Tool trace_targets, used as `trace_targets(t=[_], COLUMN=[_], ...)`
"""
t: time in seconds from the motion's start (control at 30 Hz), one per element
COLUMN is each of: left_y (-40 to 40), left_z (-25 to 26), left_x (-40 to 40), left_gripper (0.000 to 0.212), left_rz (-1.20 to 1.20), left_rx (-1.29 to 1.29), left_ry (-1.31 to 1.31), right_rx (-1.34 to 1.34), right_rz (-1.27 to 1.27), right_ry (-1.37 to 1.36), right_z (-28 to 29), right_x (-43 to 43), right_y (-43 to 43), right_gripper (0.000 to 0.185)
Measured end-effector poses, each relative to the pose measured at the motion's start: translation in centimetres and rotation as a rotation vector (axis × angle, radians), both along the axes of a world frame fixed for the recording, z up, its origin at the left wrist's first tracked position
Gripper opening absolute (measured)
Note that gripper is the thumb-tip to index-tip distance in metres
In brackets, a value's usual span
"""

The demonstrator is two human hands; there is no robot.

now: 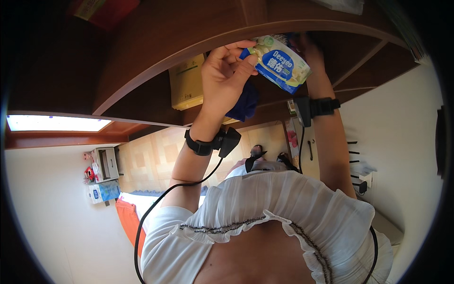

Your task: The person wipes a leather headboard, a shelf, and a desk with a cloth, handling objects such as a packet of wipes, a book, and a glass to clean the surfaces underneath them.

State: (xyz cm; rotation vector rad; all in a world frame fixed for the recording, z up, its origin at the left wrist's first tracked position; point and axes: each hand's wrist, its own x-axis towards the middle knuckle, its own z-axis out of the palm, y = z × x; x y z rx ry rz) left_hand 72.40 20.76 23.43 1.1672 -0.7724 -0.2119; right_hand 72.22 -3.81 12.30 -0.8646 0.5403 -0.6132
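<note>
My left hand (228, 71) pinches one end of a soft pack of Deeyeo wipes (280, 64), blue, white and green, between thumb and fingers. The pack is tilted at the front of a dark brown wooden shelf unit (156, 67). Farther into the same compartment reaches my right hand (308, 49), blurred and in shadow, beside the pack's far end. Its fingers are near a dark blue item, and the grip is unclear. A dark blue cloth (246, 103) lies below my left hand. Yellow paper-covered booklets (186, 85) stand left of that hand.
The shelf's curved board (227, 39) runs above both hands. A divider (361, 64) is right of my right hand. Black straps with cabled devices (212, 142) sit on both wrists. Below are a tiled floor (152, 152) and a small drawer cabinet (106, 163).
</note>
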Motion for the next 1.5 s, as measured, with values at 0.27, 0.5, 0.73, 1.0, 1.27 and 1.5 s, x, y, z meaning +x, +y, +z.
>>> trace_targets(t=[0.27, 0.5, 0.73, 1.0, 1.27, 1.5], left_y=[1.8, 3.0, 3.6, 4.4, 0.6, -2.4], left_z=[1.2, 1.7, 2.3, 1.4, -9.2, -13.0], left_x=[-1.4, -1.9, -2.6, -2.0, 3.1, 4.8], left_gripper=[0.023, 0.020, 0.019, 0.017, 0.012, 0.012], left_rz=[0.057, 0.058, 0.049, 0.094, 0.180, 0.337], left_rx=[-0.058, -0.128, -0.146, -0.134, 0.319, 0.607], left_ry=[-0.095, -0.106, -0.128, -0.099, -0.031, -0.340], right_rx=[0.042, 0.047, 0.043, -0.013, 0.097, 0.155], right_rz=[0.024, -0.101, -0.010, -0.163, -0.308, -0.282], right_ry=[0.032, 0.137, 0.091, 0.059, 0.160, -0.009], right_z=[1.5, 0.8, -0.5, 2.2, 3.3, 4.8], right_x=[2.2, 3.0, 3.7, 4.4, 3.7, -0.7], right_y=[-1.5, -1.1, -3.7, -1.1, -0.5, 2.2], right_gripper=[0.032, 0.030, 0.029, 0.033, 0.037, 0.030])
